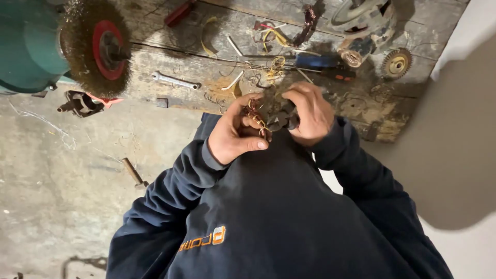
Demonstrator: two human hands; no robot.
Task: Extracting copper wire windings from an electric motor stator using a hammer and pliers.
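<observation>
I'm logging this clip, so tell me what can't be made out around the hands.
Head view only:
- Dark part gripped by the right hand: mostly hidden by fingers, kind unclear.
- Copper wires at the left hand: ends hidden by fingers.
- Green grinder: cut off by the frame's left edge.

Dark ridged tool handle (281,120) and tangled copper wire (256,116), close against navy sweatshirt.

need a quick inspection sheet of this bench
surface: worn wooden bench, scratched and stained
job's things: dark part with copper wire, held over the bench edge
clutter: spanner, screwdriver, wire scraps, small wire wheel
fingers: left hand pinches the wire; right hand grips the part
cables: nothing seen
surroundings: green grinder with wire brush, concrete floor, hammer
</observation>
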